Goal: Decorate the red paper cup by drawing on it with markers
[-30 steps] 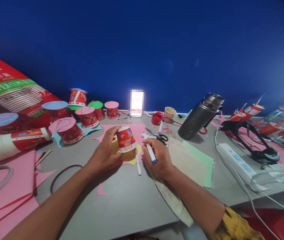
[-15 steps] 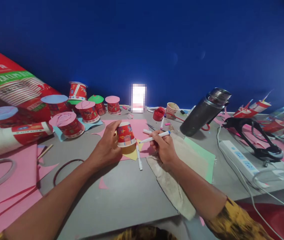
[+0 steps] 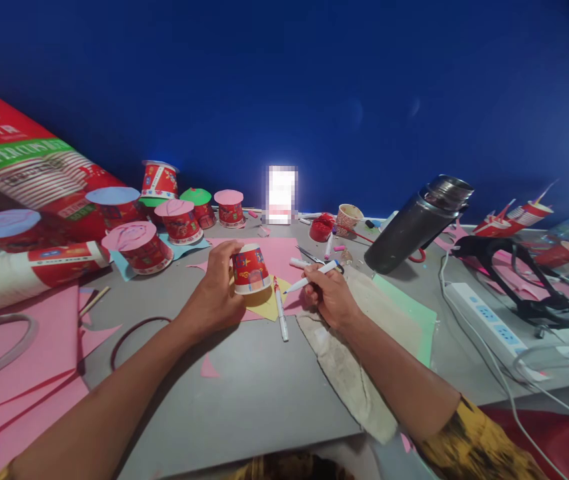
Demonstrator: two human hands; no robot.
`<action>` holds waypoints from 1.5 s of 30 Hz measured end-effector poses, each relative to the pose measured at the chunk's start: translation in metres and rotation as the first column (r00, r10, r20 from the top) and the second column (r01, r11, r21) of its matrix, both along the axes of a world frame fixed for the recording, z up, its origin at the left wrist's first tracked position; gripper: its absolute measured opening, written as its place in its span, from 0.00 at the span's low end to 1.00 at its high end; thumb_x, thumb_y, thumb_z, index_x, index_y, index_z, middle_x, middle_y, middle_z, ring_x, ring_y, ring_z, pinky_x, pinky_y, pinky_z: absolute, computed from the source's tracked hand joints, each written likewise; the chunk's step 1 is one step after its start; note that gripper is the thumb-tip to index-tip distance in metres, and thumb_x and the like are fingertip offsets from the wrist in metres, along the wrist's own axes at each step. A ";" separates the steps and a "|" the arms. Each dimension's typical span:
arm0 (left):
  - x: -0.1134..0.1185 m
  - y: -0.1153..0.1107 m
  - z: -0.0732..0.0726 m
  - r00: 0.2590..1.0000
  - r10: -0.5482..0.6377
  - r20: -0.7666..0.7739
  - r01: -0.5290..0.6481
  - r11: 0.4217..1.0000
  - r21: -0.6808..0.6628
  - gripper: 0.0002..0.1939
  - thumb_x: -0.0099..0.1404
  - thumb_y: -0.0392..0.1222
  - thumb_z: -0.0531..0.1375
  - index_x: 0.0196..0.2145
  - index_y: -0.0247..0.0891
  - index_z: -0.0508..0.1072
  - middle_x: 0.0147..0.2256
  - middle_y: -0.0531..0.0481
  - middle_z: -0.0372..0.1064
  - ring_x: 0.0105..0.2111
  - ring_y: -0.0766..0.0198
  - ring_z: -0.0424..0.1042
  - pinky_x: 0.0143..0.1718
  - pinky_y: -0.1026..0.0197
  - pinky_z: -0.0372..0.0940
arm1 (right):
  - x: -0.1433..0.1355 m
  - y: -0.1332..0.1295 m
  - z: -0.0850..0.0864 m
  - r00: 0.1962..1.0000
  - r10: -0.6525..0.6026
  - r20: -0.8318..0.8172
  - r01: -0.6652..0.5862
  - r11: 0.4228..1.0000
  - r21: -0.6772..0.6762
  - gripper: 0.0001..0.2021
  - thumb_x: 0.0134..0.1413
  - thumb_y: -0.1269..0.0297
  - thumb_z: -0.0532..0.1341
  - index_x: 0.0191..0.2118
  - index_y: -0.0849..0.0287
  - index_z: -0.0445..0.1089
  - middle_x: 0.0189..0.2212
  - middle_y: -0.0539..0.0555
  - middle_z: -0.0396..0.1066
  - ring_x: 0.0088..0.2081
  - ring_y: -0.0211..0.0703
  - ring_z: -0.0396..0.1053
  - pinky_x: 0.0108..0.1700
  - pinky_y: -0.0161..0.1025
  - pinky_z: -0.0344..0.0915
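Note:
Upside down in my left hand (image 3: 218, 293) is a red patterned paper cup (image 3: 251, 268), gripped from its left side with the wide rim facing down. My right hand (image 3: 333, 293) is closed round a white marker with a blue end (image 3: 309, 277); its tip points left toward the cup, a short gap away. Between the hands another white marker with a red tip (image 3: 281, 310) lies on the table. Yellow paper (image 3: 265, 307) and pink paper (image 3: 281, 252) lie beneath and behind the cup. Under my right wrist is a beige cloth (image 3: 351, 373).
Several cups topped with paper discs (image 3: 179, 221) stand at the back left, near a cup stack (image 3: 29, 273) and a red bag of paper cups (image 3: 29, 160). A dark flask (image 3: 417, 227), power strip (image 3: 487, 327) and black strap frame (image 3: 524, 277) lie right. Scissors (image 3: 311, 255) lie behind my right hand.
The marker in my right hand has drawn slightly away from the cup, and its tip has tilted lower. My left hand still holds the cup. The whole view has shifted a little.

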State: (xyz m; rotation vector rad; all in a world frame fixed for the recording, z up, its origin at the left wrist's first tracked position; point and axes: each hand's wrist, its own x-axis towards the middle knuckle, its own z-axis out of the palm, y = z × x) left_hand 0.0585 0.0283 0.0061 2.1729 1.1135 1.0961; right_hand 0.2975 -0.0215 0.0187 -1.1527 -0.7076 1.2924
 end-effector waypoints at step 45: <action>-0.001 -0.004 0.021 0.977 -0.101 0.189 0.165 0.915 -0.369 0.44 0.57 0.39 0.70 0.67 0.47 0.57 0.70 0.37 0.61 0.69 0.43 0.68 0.66 0.39 0.71 | -0.003 -0.009 0.004 0.996 0.093 -0.005 -0.091 0.983 0.160 0.19 0.40 0.49 0.79 0.29 0.57 0.77 0.20 0.47 0.72 0.20 0.30 0.58 0.21 0.29 0.49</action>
